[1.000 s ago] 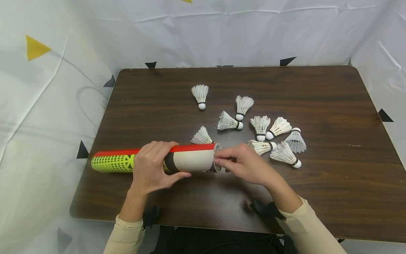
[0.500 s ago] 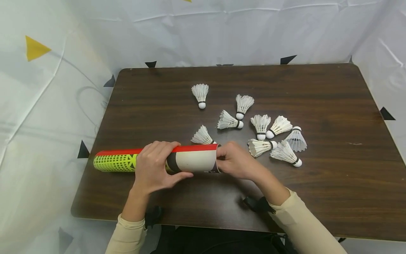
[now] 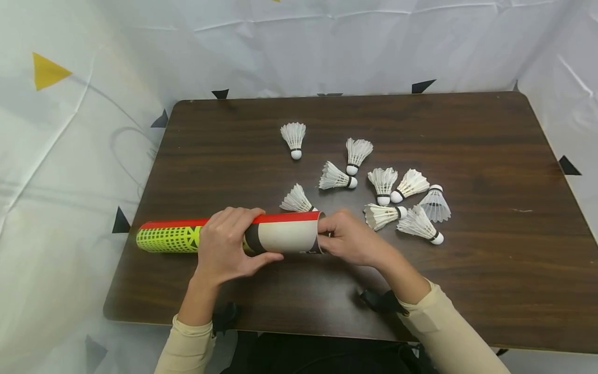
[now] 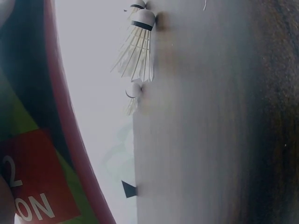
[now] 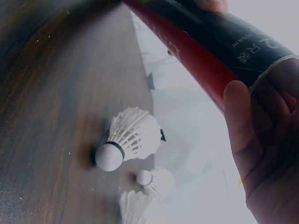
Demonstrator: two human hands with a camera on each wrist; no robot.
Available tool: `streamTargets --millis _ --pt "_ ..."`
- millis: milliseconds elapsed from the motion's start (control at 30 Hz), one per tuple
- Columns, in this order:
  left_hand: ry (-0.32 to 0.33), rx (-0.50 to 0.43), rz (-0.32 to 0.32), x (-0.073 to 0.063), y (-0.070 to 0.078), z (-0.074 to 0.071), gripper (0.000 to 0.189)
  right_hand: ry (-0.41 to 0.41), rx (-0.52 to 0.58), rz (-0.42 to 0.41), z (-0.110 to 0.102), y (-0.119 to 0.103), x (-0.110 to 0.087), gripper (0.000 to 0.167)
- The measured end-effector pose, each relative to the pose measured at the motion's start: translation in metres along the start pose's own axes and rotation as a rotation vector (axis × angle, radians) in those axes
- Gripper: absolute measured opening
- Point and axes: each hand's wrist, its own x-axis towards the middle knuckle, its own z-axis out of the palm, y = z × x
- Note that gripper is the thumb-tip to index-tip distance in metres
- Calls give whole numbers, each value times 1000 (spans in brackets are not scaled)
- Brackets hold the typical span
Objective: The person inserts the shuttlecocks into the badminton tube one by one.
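My left hand (image 3: 224, 244) grips a long cardboard shuttlecock tube (image 3: 287, 236) round its middle, thumb on the near side and fingers over the top. The tube lies sideways, red along its far side, with a yellow-green dotted left end. At its right-hand mouth, my right hand (image 3: 350, 236) has its thumb and forefinger inside the rim, fingertips hidden; I cannot tell whether they pinch something. In the right wrist view, another finger (image 5: 238, 107) of that hand stays outside, right at the rim. A feather shuttlecock (image 3: 296, 200) lies just behind the tube, partly covered by it.
Several more shuttlecocks (image 3: 383, 184) lie behind and right of the tube, most feathered; one has a clear plastic skirt (image 3: 436, 208). All rest on a dark wood table (image 3: 504, 259) with white sheeting (image 3: 364, 47) behind and at both sides.
My right hand has moved left, its thumb and forefinger going deeper into the tube's mouth. Pale, translucent edges that showed there earlier are out of sight. My left hand keeps its grip.
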Motion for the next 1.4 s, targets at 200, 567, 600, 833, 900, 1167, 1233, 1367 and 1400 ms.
streamTargets --millis 200,567,600,833,900,1167,1233,1367,1400 --pt "-2 -5 1 -1 0 0 77 10 10 -39 -3 -3 -6 21" --pt "6 -19 -5 0 -1 -2 77 167 25 -10 -42 -8 -46 25" --pt "12 -19 -1 0 -1 -2 77 195 10 -5 -49 -7 -52 26" --pt "51 -30 24 0 -3 -1 78 443 -239 251 -93 17 -90 25" --pt "49 -28 25 0 -2 -1 78 490 -330 360 -102 30 -100 28" --pt "30 -26 20 -1 -1 -2 77 411 -510 677 -117 77 -122 48" --pt "22 -27 19 0 -1 -2 77 393 -538 709 -115 87 -124 50" --pt "12 -27 15 0 0 -3 78 438 -598 740 -112 98 -126 43" --pt "11 -25 14 0 0 -3 78 460 -609 742 -112 100 -127 41"
